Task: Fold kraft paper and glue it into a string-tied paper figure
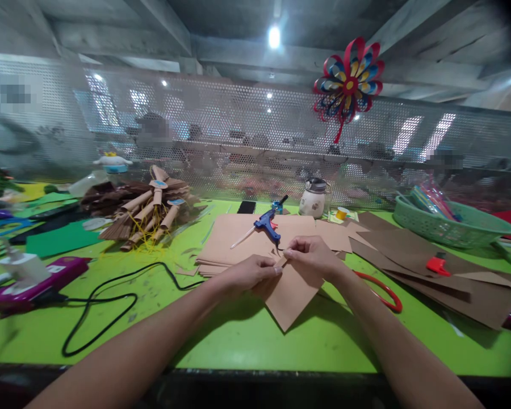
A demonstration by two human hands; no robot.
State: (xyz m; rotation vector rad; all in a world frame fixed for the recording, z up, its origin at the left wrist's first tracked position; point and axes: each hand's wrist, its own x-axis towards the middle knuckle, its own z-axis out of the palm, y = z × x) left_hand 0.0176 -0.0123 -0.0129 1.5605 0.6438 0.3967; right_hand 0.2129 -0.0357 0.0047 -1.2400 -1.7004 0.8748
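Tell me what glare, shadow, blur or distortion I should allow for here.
Head view: glare around the lamp; haze through the mesh, with pixelated patches. Head view: soft shadow on the table beside the paper. Head view: stretching towards the edges, top right corner dark.

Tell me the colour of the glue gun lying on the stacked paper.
Blue glue gun, with a red trigger; head view.

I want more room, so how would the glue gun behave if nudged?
The blue glue gun would probably slide, lying on smooth-looking paper. Its jutting glue stick might swing round, and the cord at its handle could tug back.
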